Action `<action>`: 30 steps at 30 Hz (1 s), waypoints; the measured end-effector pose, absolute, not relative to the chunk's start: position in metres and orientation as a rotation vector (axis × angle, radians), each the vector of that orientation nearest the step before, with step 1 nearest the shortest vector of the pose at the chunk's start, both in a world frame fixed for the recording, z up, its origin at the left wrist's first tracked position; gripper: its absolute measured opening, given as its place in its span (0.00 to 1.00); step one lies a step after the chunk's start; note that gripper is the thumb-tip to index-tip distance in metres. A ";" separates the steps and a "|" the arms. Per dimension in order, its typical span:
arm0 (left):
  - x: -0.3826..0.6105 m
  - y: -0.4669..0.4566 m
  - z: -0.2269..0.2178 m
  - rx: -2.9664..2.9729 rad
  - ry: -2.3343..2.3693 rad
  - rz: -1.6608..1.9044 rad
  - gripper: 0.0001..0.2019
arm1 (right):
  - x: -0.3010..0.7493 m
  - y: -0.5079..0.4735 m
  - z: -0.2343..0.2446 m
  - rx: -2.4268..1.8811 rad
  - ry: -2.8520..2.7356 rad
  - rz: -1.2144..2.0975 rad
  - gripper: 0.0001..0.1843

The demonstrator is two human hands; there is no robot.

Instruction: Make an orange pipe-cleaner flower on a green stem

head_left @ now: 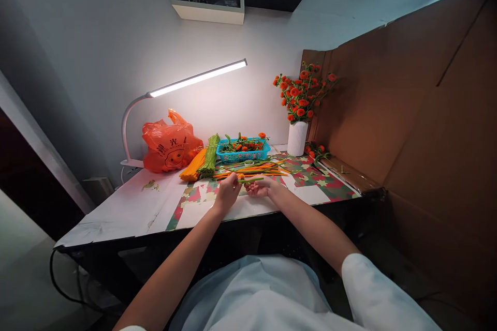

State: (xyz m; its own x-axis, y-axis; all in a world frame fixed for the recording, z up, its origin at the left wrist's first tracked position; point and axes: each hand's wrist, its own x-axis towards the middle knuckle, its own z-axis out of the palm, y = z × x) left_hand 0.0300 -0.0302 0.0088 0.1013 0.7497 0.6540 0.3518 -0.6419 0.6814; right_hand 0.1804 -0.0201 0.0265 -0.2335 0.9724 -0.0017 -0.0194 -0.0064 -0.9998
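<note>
Between my two hands is a green pipe cleaner stem (254, 180) with a small orange bit at its left end. My left hand (227, 194) pinches that left end. My right hand (263, 187) is closed on the stem farther right, its fingers curled. Just beyond my hands lie loose orange and green pipe cleaners (267, 169). Behind and to the left are an orange pipe cleaner bundle (193, 166) and a green pipe cleaner bundle (209, 156). A blue basket (244, 156) holds green stems with orange flower heads.
A ribbed white vase (297, 138) carries orange flowers (301, 94). More flowers lie beside it. At left stand an orange plastic bag (171, 145) and a lit desk lamp (198, 78). A tall cardboard sheet (419, 98) walls the right side. Wall shelves (209, 13) hang above.
</note>
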 end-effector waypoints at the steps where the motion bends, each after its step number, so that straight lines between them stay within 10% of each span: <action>1: 0.030 -0.030 0.009 1.966 1.061 1.548 0.12 | 0.182 -0.022 0.027 -1.077 -1.341 1.435 0.12; 16: 0.028 -0.021 0.009 1.142 0.888 1.125 0.12 | 0.206 -0.034 0.032 -0.741 -2.390 -0.533 0.12; 30: 0.034 -0.025 0.007 1.349 0.975 1.361 0.13 | 0.185 -0.035 0.014 -1.000 -2.171 -0.797 0.13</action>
